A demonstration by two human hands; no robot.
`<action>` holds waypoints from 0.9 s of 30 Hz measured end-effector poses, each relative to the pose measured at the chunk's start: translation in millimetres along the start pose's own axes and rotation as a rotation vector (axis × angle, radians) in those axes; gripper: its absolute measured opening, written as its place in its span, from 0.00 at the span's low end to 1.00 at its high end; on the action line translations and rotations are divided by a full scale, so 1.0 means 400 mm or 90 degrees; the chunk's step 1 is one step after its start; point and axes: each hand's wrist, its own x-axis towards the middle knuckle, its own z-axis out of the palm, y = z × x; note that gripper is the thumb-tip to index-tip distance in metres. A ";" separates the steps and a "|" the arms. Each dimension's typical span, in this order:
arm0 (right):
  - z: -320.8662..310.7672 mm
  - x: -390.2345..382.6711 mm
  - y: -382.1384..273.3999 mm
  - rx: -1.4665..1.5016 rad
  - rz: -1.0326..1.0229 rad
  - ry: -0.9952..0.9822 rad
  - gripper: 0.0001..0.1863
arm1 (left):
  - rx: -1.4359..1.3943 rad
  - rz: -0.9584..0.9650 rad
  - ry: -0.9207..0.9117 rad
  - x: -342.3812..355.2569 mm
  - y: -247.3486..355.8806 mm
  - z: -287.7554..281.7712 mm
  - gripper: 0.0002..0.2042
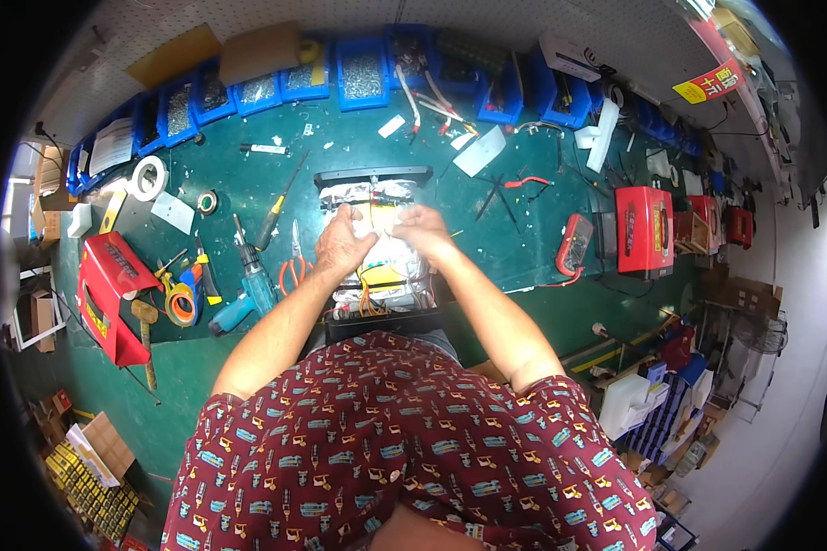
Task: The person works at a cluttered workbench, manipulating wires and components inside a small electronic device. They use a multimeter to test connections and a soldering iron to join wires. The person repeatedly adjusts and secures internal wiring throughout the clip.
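In front of me on the bench lies an opened device, a block wrapped in silver foil (404,292) between a black far end panel (374,174) and a black near end panel (386,324). Orange and other coloured wires (366,299) and a yellow patch (383,275) show at its near half. My left hand (343,244) rests over the block's left side with curled fingers. From the right, my right hand (424,233) bends its fingers together over the foil. Both hands' fingertips meet something small near a dark strand across the foil; glare hides what it is.
A teal cordless drill (248,292), red-handled scissors (294,266), a screwdriver (273,219) and a red cover (110,285) lie left. Rightward are a red multimeter (574,243), black cable ties (496,195) and a red-cased device (645,230). Blue parts bins (362,78) line the back.
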 end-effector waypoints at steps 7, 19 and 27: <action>-0.125 0.074 0.158 -0.267 -0.030 0.329 0.20 | -0.425 0.048 0.064 -0.064 -0.163 0.015 0.14; -0.172 0.009 0.097 0.324 0.013 0.152 0.13 | -0.369 -0.019 0.048 -0.227 -0.193 -0.005 0.06; -0.232 -0.113 0.026 0.424 -0.041 0.149 0.08 | -0.121 -0.063 -0.102 -0.272 -0.181 -0.036 0.07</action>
